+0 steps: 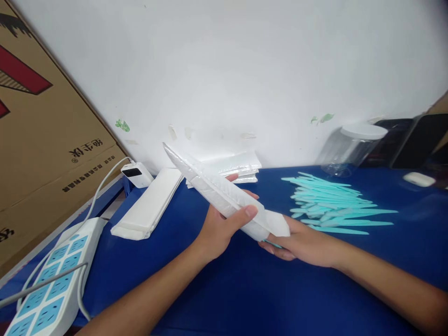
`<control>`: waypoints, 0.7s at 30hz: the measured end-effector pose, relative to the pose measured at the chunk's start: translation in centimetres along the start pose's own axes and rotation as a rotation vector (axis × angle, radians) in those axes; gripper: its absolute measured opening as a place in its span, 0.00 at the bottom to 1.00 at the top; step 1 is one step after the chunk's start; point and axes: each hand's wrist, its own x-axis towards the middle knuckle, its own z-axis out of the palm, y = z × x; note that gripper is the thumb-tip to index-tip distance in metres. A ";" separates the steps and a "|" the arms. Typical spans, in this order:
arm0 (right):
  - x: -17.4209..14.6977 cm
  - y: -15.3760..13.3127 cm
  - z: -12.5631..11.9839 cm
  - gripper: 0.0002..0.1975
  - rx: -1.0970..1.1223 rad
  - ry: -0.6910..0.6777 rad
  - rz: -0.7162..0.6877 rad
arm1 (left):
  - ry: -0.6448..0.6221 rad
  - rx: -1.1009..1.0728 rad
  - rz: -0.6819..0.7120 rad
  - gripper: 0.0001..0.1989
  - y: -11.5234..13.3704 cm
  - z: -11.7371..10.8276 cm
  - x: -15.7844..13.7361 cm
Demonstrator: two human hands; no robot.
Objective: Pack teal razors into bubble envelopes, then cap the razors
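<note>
A long white padded bag [224, 189] hangs tilted above the table, its far end pointing up and to the left. My left hand [224, 226] is closed round its middle, thumb on top and fingertips showing beyond the far edge. At the near right end, by the bag's loose flap, my right hand [304, 242] is closed on slim teal sticks, of which only a small bit shows between fingers and bag. The flap hides part of these fingers. A loose pile of similar teal sticks [332, 200] with tapered ends lies on the table, right of the bag.
A stack of flat white bags [150, 203] lies on the blue table [224, 298], and another stack [245, 165] by the wall. A power strip [56, 280] with cables, a white device [136, 173] and a cardboard box [52, 140] stand left. A clear jar [350, 149] and white case [419, 179] are right.
</note>
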 end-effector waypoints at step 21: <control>-0.7 -0.4 -1.7 0.24 -0.182 0.095 0.036 | 0.283 -0.103 -0.125 0.35 0.0 -0.4 0.8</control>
